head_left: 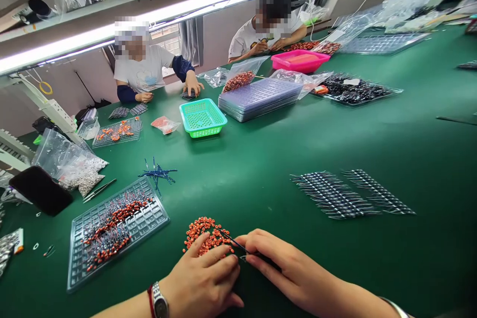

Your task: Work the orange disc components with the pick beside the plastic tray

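My left hand (203, 280) rests palm down on the green table, fingers touching a pile of small orange ring-shaped parts (203, 234). My right hand (278, 263) lies beside it, fingertips pinching a thin dark blue wired component (233, 242) that reaches into the pile. A clear compartment tray (149, 221) to the left holds several finished orange-and-wire pieces (112, 231). A loose bundle of blue wired parts (158, 174) lies behind the tray.
Two rows of dark wired parts (350, 194) lie to the right. A green basket (203, 118), stacked clear trays (259, 98), a pink bin (300, 59), tweezers (99, 190) and a black phone (40, 190) sit around. Two other people work across the table.
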Motion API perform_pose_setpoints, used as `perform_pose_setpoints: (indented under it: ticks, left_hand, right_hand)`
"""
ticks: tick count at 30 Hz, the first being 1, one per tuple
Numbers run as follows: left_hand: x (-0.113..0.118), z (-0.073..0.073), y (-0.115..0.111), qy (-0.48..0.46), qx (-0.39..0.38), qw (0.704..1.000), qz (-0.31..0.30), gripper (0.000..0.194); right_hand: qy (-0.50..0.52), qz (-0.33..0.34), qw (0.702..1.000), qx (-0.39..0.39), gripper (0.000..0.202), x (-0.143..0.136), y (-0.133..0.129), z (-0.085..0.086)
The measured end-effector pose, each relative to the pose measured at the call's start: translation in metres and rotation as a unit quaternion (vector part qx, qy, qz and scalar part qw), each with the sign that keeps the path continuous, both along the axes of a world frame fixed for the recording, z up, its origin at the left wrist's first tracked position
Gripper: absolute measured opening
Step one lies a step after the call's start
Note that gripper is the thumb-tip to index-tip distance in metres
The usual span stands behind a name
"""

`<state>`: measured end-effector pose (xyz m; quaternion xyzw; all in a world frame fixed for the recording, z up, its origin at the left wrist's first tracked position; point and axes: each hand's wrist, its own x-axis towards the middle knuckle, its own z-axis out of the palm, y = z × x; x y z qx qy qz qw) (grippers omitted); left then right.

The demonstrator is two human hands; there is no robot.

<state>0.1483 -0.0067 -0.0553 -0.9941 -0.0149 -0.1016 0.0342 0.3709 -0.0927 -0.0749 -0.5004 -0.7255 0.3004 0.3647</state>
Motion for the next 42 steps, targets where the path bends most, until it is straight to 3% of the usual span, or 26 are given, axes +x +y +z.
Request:
perform_pose_setpoints:
  ticks: [8,14,25,34,42]
  left_hand:
    - [-0.005,-0.007,0.009,-0.022,-0.01,0.998,0.049,0.044]
    - [-0.003,-0.005,0.012,-0.005,-0.015,0.995,0.095,0.063]
    - [-0.006,-0.004,0.012,0.02,-0.035,0.998,0.047,0.061]
    - [-0.005,-0.002,0.014,0.025,-0.044,0.993,0.109,0.066]
    - [-0.017,0.001,0.012,0.022,-0.037,0.995,0.094,0.061]
  right_hand:
    - [-0.038,0.004,0.999,-0.01,0.021,-0.007,0.007,0.003]
    - [-0.036,0.012,0.999,-0.003,0.02,-0.012,0.006,0.002]
    - [-0.014,-0.02,1.0,0.011,0.02,-0.013,0.005,-0.001]
    - [0.047,-0.064,0.996,-0.04,0.03,-0.014,0.022,0.013]
    - [0.009,-0.065,0.997,-0.042,0.037,-0.013,0.026,0.01]
